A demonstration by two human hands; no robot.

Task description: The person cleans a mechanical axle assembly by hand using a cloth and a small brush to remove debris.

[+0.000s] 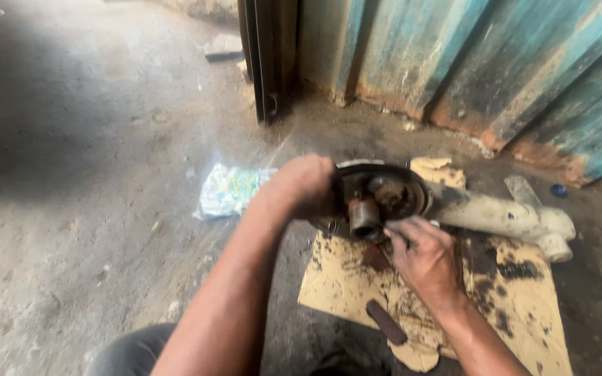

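A dark, greasy round metal hub assembly (pixel 391 191) with a rusty cylindrical part (pixel 365 217) sticking out toward me sits on the end of a pale, dirty axle housing (pixel 503 217). My left hand (pixel 306 184) grips the left rim of the hub. My right hand (pixel 423 256) is closed just below and right of the rusty cylinder, fingertips touching it; what it holds, if anything, is hidden. Both sit above an oil-stained piece of cardboard (pixel 524 313).
A dark flat metal strip (pixel 386 322) lies on the cardboard. A crumpled plastic wrapper (pixel 228 189) lies on the concrete floor to the left. A rusty blue corrugated metal wall (pixel 496 69) stands behind, with a small blue cap (pixel 558 189) at its foot.
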